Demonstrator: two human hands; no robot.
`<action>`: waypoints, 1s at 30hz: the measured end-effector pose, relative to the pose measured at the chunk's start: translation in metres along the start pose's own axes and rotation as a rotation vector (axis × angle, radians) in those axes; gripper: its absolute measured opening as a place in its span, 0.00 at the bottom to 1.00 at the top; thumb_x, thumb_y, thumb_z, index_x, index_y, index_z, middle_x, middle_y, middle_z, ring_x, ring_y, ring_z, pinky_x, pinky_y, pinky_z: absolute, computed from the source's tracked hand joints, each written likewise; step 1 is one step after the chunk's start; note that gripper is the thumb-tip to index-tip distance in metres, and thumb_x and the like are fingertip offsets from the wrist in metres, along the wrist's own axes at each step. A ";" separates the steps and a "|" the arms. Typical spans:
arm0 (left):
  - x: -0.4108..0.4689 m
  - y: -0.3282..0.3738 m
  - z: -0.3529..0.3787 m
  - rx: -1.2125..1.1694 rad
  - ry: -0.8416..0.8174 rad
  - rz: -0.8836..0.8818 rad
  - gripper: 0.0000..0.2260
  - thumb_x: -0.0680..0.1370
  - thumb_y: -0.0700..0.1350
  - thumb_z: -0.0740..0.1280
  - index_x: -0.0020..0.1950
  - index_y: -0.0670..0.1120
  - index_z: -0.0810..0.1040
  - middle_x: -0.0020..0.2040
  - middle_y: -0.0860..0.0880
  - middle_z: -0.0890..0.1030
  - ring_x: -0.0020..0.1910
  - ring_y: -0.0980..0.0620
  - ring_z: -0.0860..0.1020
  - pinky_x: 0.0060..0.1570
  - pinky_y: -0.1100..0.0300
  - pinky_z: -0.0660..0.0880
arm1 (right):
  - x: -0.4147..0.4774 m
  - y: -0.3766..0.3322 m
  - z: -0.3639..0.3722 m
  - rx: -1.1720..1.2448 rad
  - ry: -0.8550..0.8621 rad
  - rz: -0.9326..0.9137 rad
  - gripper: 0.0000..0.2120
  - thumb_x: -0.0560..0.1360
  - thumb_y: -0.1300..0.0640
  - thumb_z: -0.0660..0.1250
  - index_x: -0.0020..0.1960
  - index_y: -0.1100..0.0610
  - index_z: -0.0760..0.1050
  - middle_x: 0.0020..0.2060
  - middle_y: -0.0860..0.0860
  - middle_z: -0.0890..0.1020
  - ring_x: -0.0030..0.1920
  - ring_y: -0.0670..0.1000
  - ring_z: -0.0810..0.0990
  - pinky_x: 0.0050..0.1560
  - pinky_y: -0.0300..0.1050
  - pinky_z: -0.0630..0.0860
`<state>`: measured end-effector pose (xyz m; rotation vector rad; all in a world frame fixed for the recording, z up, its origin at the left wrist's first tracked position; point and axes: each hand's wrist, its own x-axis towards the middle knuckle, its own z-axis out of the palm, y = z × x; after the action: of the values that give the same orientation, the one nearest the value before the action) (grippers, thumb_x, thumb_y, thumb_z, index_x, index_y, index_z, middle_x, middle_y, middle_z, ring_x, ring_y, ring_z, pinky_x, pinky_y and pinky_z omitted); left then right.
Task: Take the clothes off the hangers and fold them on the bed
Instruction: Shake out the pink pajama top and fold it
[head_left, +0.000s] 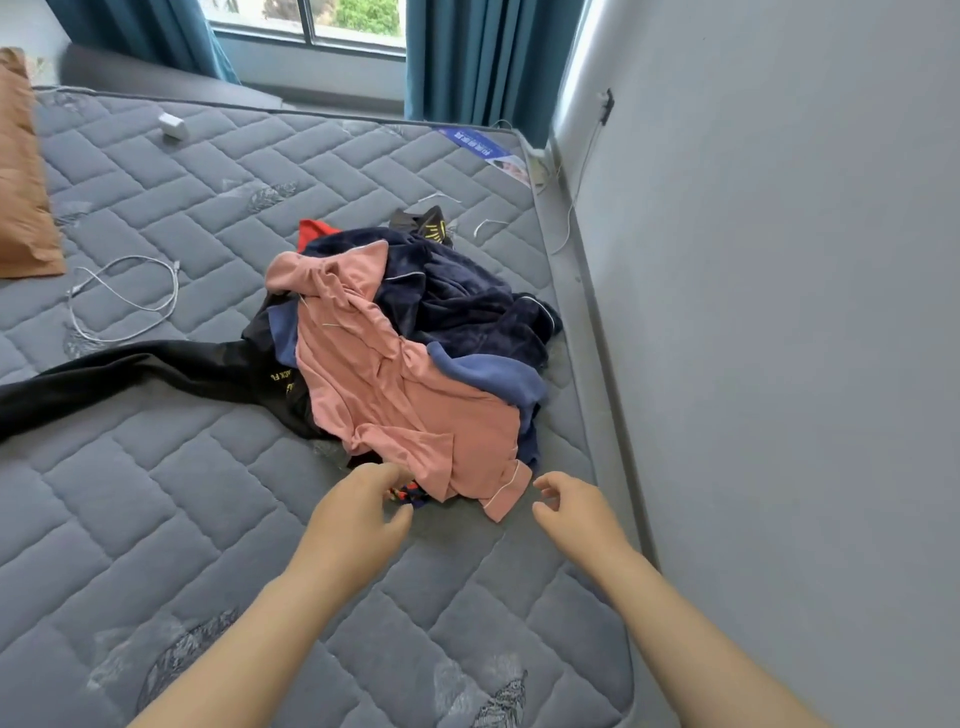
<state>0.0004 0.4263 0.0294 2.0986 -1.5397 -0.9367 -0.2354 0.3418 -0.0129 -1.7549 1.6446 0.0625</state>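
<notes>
Right hand (571, 512) grip's apart, empty; left hand (358, 514) curls by a dark scrap (408, 493) (pinching? can't tell). Pink shirt (395, 384) tops the pile at 12 o'clock on the bed (156, 493); I'd lift it by the shoulders.

A bed (156, 493) with a grey quilted mattress is standing against a pale wall (779, 312) on the right. Daylight is coming through a window (306, 21) at the far end, teal curtains (478, 57) hanging at both sides. An orange pillow (21, 182) is lying at the left edge.
</notes>
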 end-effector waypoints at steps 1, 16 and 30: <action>0.011 -0.004 0.007 0.018 -0.004 0.003 0.13 0.76 0.42 0.66 0.59 0.51 0.77 0.55 0.54 0.77 0.52 0.56 0.76 0.51 0.60 0.72 | 0.014 0.005 0.006 -0.018 -0.015 0.001 0.17 0.76 0.57 0.63 0.65 0.54 0.74 0.59 0.51 0.80 0.57 0.50 0.78 0.56 0.45 0.75; 0.076 -0.084 0.126 0.107 -0.151 -0.057 0.16 0.78 0.44 0.64 0.66 0.51 0.74 0.62 0.54 0.75 0.60 0.54 0.74 0.58 0.61 0.70 | 0.158 0.065 0.116 -0.051 -0.048 0.056 0.20 0.75 0.63 0.59 0.66 0.58 0.71 0.61 0.58 0.76 0.59 0.61 0.76 0.55 0.51 0.75; 0.080 -0.095 0.132 0.107 -0.159 -0.061 0.15 0.77 0.43 0.65 0.64 0.50 0.75 0.61 0.54 0.76 0.58 0.55 0.75 0.55 0.64 0.69 | 0.142 0.061 0.108 0.257 -0.062 0.012 0.18 0.75 0.54 0.61 0.30 0.53 0.58 0.26 0.46 0.63 0.30 0.47 0.61 0.30 0.44 0.56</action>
<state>-0.0121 0.3938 -0.1483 2.2027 -1.6456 -1.0887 -0.2168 0.2816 -0.1903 -1.5336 1.5447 -0.0841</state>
